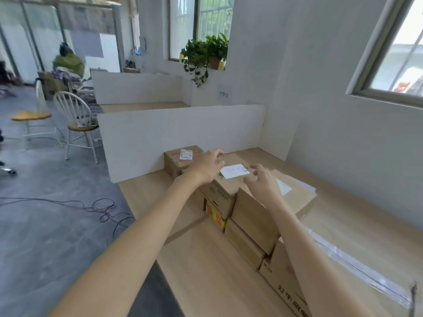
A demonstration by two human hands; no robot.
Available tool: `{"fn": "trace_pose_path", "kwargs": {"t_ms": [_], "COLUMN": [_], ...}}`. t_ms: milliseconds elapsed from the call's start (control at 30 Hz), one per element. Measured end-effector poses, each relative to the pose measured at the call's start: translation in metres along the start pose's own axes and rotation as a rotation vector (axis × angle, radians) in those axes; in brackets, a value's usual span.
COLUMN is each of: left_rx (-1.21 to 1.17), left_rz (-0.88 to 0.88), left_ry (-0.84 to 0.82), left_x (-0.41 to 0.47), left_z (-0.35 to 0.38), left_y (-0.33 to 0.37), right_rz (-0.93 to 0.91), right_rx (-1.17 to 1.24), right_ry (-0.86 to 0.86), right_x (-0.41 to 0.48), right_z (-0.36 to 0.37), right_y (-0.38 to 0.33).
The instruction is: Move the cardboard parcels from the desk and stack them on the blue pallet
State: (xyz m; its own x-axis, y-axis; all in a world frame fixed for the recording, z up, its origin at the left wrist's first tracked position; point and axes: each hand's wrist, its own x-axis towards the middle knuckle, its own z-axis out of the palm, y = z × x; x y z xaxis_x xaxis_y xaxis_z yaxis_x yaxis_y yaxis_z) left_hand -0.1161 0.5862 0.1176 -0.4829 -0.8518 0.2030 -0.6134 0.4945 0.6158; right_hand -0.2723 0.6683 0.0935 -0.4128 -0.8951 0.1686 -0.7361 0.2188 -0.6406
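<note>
Now L hand (207, 168), R hand (263, 181) loose, empty over parcel (225, 191); long axis twd divider (183, 133).

1. Left forearm (128, 243): bare along all of its visible length, slim, smooth.
2. Right forearm (304, 248): same, bare skin up to the frame edge.
3. Left hand (206, 168): bare, slender fingers. There is a small pale glint near one finger, too blurred to identify.
4. Right hand (263, 181): bare, slender fingers, nails short as far as the blur allows.
</note>
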Motion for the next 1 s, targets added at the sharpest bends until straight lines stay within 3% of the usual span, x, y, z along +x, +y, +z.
{"fn": "trace_pose_path", "kwargs": {"t_ms": [467, 833, 1000], "left_rx": [0.221, 0.391, 0.386], "left_rz": [0.09, 0.285, 0.364], "left_ry": [-0.279, -0.656, -0.686], "left_x": [0.159, 0.235, 0.245], "left_z": [0.036, 0.081, 0.096], "left_y": [-0.103, -0.176, -0.21], "right_rz": [0.28, 0.526, 0.627], "right_rx": [-0.197, -0.349, -0.384], "right_ry": [-0.114, 0.025, 0.054], "right_x": [0.101, 0.113, 0.108], "right_z": [0.091, 0.137, 0.164], "right_y": [0.017, 0.01, -0.003]}}
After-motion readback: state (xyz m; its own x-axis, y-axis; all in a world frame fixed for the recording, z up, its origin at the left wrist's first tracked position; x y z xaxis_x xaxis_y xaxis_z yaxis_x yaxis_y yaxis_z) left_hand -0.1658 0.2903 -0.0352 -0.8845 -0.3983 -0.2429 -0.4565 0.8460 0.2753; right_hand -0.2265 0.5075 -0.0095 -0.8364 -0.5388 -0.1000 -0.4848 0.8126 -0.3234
